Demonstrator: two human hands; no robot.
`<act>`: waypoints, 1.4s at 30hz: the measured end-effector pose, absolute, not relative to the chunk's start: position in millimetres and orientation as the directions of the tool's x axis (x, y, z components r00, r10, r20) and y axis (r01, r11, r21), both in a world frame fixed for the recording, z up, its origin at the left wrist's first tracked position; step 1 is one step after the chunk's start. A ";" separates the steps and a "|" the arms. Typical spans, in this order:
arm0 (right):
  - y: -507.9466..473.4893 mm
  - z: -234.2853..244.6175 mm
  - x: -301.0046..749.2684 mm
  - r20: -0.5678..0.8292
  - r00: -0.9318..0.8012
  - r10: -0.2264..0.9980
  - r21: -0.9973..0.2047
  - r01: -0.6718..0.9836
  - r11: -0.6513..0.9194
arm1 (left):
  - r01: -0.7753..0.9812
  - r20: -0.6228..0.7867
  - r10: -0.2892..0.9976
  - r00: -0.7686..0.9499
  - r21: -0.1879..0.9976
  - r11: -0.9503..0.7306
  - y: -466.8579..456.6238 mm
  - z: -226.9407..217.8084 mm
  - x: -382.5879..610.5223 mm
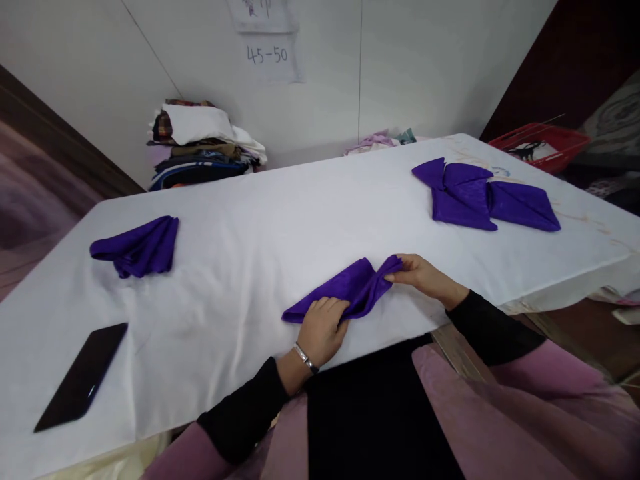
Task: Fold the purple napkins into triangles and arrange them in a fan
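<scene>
A purple cloth napkin [350,283] lies partly folded near the front edge of the white-covered table [280,220]. My left hand [323,330] presses down on its near left end, fingers curled over the fabric. My right hand [423,275] pinches the napkin's right corner between thumb and fingers. Both arms wear black sleeves, and a bracelet sits on my left wrist.
A loosely folded purple napkin [137,248] lies at the left. Folded purple napkins [485,197] rest at the far right. A black phone [83,377] lies near the left front edge. Stacked clothes [200,143] sit behind the table, and a red basket [543,143] at the far right.
</scene>
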State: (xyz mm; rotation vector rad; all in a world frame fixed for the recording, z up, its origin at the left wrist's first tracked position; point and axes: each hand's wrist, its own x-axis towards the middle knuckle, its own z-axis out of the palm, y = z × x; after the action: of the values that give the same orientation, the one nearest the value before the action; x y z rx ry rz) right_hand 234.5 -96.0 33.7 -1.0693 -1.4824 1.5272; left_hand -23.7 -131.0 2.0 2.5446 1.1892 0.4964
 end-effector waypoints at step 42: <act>-19.6 26.7 96.2 -0.160 -0.724 0.672 -0.803 0.491 0.338 | 0.673 0.332 0.845 0.419 0.511 -0.535 -180.6 -8.7 -41.7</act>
State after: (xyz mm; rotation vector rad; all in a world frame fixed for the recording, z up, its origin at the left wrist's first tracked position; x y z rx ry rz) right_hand 96.2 -19.6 26.7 -1.0582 -2.3994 1.3307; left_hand -41.7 -180.6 -8.7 2.3786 1.3144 0.8159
